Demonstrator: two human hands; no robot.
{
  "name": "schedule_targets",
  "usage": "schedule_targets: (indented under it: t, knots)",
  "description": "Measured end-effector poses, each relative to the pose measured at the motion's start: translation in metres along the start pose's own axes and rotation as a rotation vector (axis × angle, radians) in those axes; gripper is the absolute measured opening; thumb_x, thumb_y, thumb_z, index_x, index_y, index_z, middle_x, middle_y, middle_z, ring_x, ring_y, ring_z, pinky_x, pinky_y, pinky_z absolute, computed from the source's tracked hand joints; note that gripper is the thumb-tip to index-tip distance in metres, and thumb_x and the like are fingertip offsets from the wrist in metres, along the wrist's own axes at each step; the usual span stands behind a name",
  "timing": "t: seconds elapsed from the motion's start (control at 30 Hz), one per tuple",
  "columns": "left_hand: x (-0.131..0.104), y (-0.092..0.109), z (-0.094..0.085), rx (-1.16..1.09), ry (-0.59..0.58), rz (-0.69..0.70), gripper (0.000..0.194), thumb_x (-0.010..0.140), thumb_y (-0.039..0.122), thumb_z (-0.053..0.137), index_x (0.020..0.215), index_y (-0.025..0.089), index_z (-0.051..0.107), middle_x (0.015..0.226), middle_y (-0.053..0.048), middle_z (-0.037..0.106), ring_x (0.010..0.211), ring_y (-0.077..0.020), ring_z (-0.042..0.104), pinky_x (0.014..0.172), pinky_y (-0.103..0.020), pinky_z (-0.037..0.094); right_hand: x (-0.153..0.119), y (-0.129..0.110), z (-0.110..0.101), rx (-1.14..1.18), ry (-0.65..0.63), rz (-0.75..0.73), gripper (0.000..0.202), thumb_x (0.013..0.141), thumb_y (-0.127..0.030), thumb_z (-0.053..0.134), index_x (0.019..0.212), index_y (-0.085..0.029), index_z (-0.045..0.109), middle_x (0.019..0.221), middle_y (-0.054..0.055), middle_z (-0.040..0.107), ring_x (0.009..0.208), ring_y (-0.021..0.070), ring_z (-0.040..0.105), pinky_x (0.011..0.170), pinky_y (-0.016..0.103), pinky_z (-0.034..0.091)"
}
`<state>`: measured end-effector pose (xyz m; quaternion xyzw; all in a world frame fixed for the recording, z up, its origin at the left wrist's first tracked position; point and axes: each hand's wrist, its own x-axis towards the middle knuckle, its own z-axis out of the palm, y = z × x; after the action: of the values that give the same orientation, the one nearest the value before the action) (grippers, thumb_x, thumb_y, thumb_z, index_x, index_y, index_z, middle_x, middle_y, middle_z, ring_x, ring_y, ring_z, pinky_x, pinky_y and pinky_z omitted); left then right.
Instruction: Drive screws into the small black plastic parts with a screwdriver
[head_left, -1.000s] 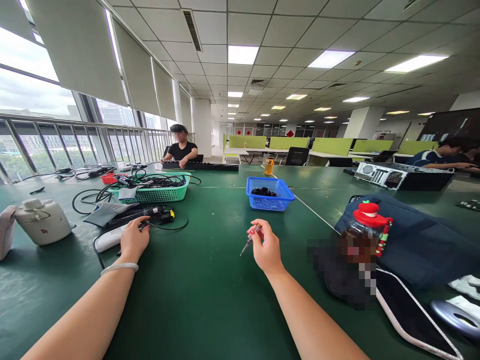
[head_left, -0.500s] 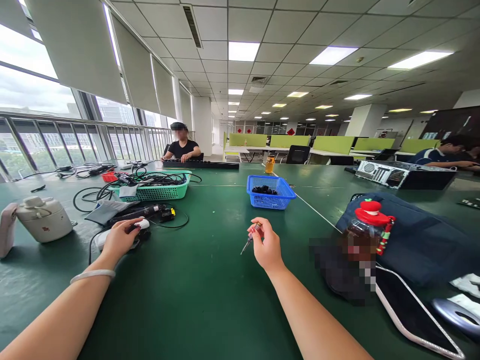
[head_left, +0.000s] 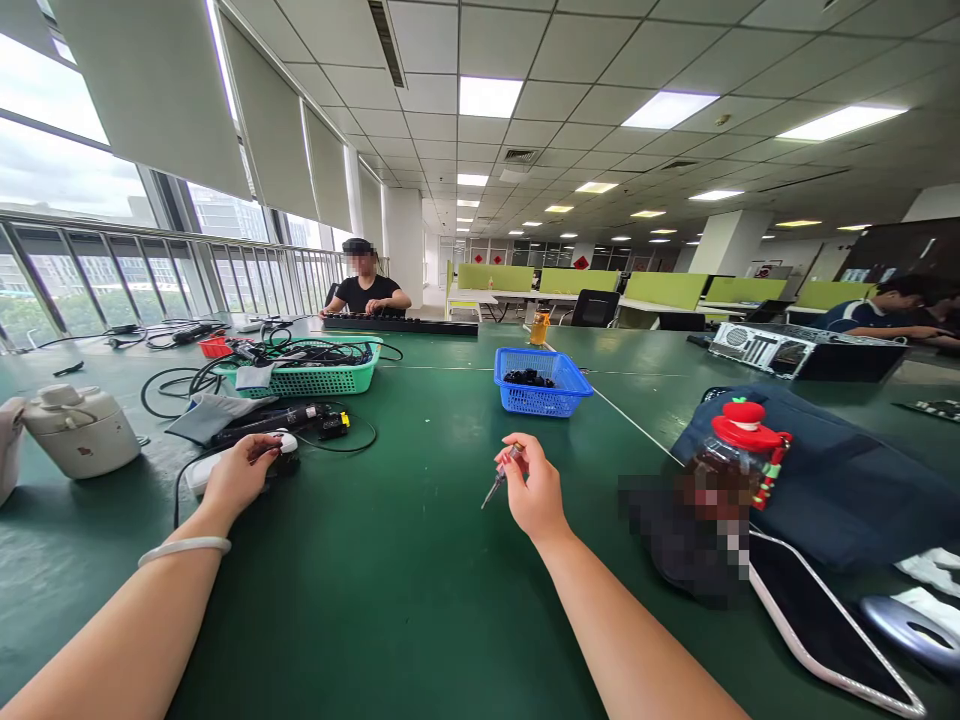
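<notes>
My right hand is closed around a small screwdriver, its thin shaft slanting down to the left above the green table. Over on the left, my left hand has its thumb and fingers pressed together beside a white object that looks like a plug or adapter. Whatever those fingertips hold, if anything, is too small to make out. Under that wrist lies a white bar like a power strip, partly covered by the hand.
Beyond the hands stand a blue basket of small black parts and a green basket full of cables. A jug is at left; a red-lidded bottle, dark bag and phone lie right. A person sits opposite.
My left hand has drawn back slightly from the white object, its fingertips now pinched closer together. My right hand and the screwdriver stay where they were. The view has shifted a little.
</notes>
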<state>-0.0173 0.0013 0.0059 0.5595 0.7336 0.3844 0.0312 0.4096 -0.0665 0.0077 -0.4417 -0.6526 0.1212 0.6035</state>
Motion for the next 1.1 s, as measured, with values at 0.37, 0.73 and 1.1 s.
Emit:
schedule_targets:
  t: [0.37,0.73,1.1]
  knots:
    - [-0.015,0.032,-0.016,0.244,-0.083,-0.023,0.034,0.086,0.029,0.044,0.112,0.021,0.064,0.099,-0.008,0.072,0.089,-0.0248,0.064,0.076,-0.031,0.047,0.000,0.003,0.000,-0.002,-0.012,0.010,0.019,0.086,-0.020,0.044,0.103,-0.022,0.051,0.080,0.002,0.066,0.068,0.0157,0.065,0.067,0.029,0.054]
    - [-0.008,0.019,-0.006,0.362,-0.066,0.092,0.038,0.084,0.037,0.043,0.107,0.018,0.066,0.089,-0.012,0.071,0.088,-0.0308,0.065,0.078,-0.037,0.048,0.001,0.000,-0.001,-0.021,-0.003,-0.004,0.018,0.085,-0.021,0.044,0.101,-0.022,0.051,0.078,0.002,0.066,0.066,0.0158,0.065,0.066,0.029,0.054]
    - [-0.007,0.019,-0.005,0.466,-0.116,0.237,0.037,0.082,0.033,0.051,0.111,0.016,0.067,0.104,-0.015,0.070,0.102,-0.0320,0.062,0.089,-0.040,0.046,0.000,0.002,-0.001,-0.018,-0.008,0.007,0.018,0.085,-0.022,0.044,0.101,-0.022,0.052,0.078,0.002,0.066,0.067,0.0155,0.064,0.067,0.029,0.053]
